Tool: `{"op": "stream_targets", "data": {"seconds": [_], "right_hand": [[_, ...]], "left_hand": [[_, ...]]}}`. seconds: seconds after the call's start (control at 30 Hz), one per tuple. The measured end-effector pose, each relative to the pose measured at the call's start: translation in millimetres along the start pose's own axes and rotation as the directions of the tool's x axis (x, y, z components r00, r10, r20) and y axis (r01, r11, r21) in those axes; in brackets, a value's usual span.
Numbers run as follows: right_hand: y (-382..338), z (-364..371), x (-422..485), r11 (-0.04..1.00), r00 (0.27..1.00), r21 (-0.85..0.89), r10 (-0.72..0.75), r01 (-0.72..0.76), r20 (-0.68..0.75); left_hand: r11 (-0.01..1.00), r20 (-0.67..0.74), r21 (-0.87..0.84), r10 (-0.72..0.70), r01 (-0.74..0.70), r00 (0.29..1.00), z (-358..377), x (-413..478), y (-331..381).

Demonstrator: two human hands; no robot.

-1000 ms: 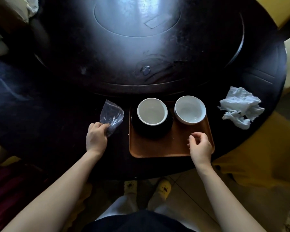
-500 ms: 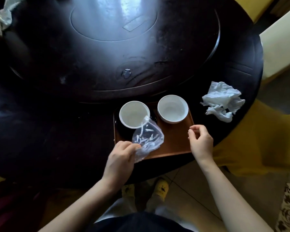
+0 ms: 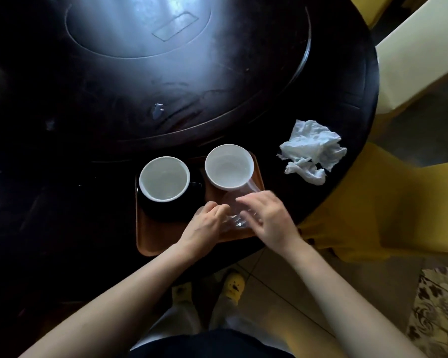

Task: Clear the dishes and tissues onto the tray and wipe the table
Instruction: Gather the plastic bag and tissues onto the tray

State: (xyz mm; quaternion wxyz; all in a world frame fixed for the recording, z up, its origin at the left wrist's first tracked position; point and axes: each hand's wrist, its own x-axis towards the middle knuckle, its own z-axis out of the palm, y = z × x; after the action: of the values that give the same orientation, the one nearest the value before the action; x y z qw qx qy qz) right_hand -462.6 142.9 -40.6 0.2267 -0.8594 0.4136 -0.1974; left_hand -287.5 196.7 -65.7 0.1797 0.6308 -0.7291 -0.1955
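Both hands set a clear plastic wrapper on the tray, beside the bowls.

The left hand [image 3: 204,228] has its fingers [image 3: 215,210] curled and pinching the wrapper [image 3: 234,219]; the right hand [image 3: 269,218] has its fingers [image 3: 251,200] loosely spread over the same wrapper, and I cannot tell surely if they grip it or only press it. The white bowl [image 3: 229,166] stands just beyond the right fingertips, with the wrapper seeming to touch its side. The cup [image 3: 164,178] on a dark saucer stands just beyond the left fingers. The crumpled tissue [image 3: 312,151] lies on the worktop [image 3: 243,86], well to the right of the right fingers and off the tray [image 3: 153,239]. The wrapper is light and springy, so it could unfold and slide off the tray when released. A quick reach to the tissue could also knock the bowl.
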Motion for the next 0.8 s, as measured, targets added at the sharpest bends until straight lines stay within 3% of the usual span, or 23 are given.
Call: {"op": "stream_targets", "data": {"seconds": [0.07, 0.17, 0.27, 0.43, 0.63, 0.73, 0.8], "right_hand": [[4.4, 18.2, -6.9, 0.994, 0.993, -0.110, 0.026, -0.014, 0.113], [12.9, 31.4, -10.9, 0.979, 0.981, -0.179, 0.125, -0.098, 0.149], [18.1, 35.1, -6.8, 0.979, 0.981, -0.155, 0.152, -0.133, 0.117], [18.2, 40.8, 8.3, 0.978, 0.982, -0.130, 0.172, -0.162, 0.075], [22.0, 30.5, 10.0, 0.992, 0.986, 0.002, 0.123, -0.124, 0.114], [29.9, 1.5, 7.2, 0.985, 0.993, 0.131, 0.116, -0.116, 0.007], [47.2, -18.3, 12.6, 0.983, 0.977, 0.105, 0.163, -0.149, -0.139]], "left_hand": [[0.999, 0.034, 0.000, 0.048, -0.048, 0.998, 4.7, 4.5, -2.6], [0.998, 0.013, -0.045, 0.033, -0.032, 0.999, 4.0, 8.3, -1.6], [0.997, -0.059, -0.083, -0.010, 0.005, 0.998, -0.1, 4.2, -1.5], [0.994, -0.207, -0.010, -0.107, 0.107, 0.973, 2.8, -11.5, 1.1], [0.987, -0.176, 0.022, -0.154, 0.160, 0.972, 13.3, -3.8, 5.6], [0.981, -0.163, 0.029, -0.183, 0.190, 0.970, 13.2, 2.6, 7.4], [0.979, -0.171, 0.050, -0.188, 0.199, 0.967, 13.2, 4.6, 8.4]]}}
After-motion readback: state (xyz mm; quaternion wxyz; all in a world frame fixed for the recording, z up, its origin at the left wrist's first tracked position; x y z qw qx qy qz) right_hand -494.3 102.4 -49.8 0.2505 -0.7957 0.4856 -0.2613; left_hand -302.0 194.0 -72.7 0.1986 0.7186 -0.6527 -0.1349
